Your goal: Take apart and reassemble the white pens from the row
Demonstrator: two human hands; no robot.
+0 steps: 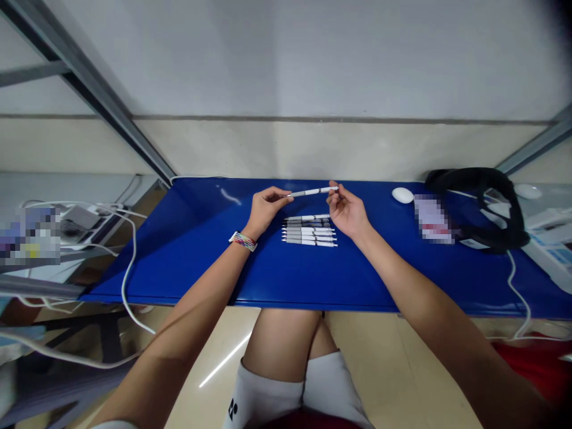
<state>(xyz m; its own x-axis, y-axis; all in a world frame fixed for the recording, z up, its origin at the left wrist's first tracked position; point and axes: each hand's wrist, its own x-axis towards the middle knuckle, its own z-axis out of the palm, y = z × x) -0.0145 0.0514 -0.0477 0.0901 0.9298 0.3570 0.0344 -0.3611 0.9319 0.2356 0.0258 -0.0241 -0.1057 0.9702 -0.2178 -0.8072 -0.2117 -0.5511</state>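
A white pen with a grey grip (pixel 315 190) is held level above the blue table by its two ends. My left hand (pixel 267 207) pinches the grey tip end between thumb and fingers. At the other end, my right hand (pixel 347 208) closes its thumb and fingertips on the white end. Just below both hands lies a stack of several pens (pixel 309 232), side by side on the table, tips pointing left. Most are white with grey grips; one near the top of the row looks darker.
The blue table (pixel 201 250) meets a wall at the back. Toward the right lie a white computer mouse (pixel 403 195), a blurred-out packet (pixel 433 219) and a black strap-like headset (pixel 480 208). White cables (pixel 129 268) hang off the left edge, beside a metal frame (pixel 120 131).
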